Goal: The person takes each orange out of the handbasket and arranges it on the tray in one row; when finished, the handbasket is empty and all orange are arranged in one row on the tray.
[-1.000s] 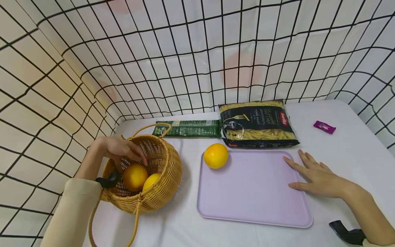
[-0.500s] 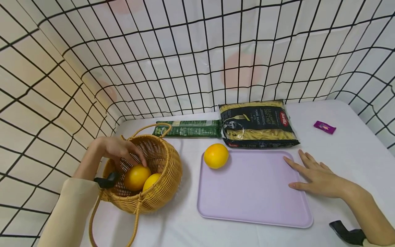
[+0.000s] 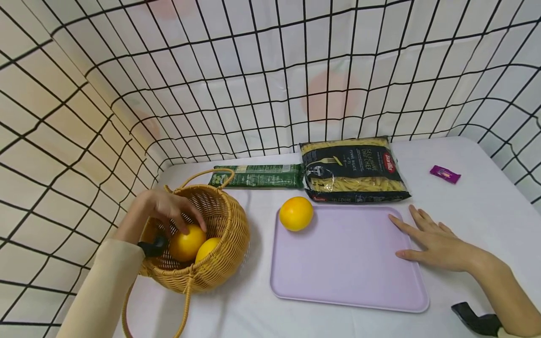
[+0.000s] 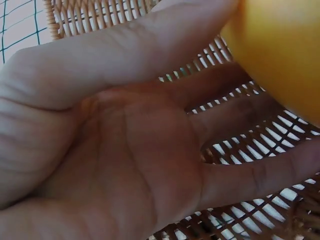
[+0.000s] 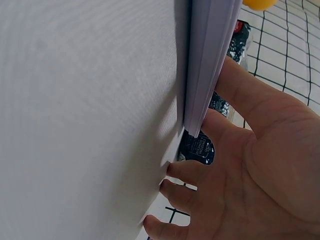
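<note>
Gripping a smooth, round orange (image 3: 183,248) with the left hand (image 3: 170,209) inside a coarse wicker basket (image 3: 235,244), some fingertips lost behind the fruit. Beside it, a second orange (image 3: 207,248), partly hidden by the rim. Resting the right hand (image 3: 435,241), fingers spread, against a flat lilac tray (image 3: 346,258), near a glossy pasta bag (image 3: 352,170).

Left hand (image 3: 174,209) angled downward from bent wrist (image 3: 141,206), fingers (image 3: 195,215) curved, right hand (image 3: 439,245) held palm-down, fingers spread.
</note>
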The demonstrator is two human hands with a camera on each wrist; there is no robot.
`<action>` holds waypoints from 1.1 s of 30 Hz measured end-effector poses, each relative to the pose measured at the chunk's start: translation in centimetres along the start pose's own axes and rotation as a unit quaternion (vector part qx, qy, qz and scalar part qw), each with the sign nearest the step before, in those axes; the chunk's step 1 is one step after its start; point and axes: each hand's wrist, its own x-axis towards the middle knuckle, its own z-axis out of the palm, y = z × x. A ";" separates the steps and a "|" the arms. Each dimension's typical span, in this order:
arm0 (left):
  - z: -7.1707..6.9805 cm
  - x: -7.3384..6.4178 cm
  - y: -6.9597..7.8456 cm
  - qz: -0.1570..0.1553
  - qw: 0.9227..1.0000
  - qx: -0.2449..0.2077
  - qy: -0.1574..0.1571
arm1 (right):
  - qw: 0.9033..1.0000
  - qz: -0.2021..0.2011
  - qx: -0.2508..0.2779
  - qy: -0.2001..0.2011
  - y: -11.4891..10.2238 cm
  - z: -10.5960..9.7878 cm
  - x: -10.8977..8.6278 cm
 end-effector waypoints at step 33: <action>-0.4 1.0 -0.4 0.109 0.991 0.066 0.042 | 1.000 -0.009 -0.006 0.005 0.0 0.0 0.0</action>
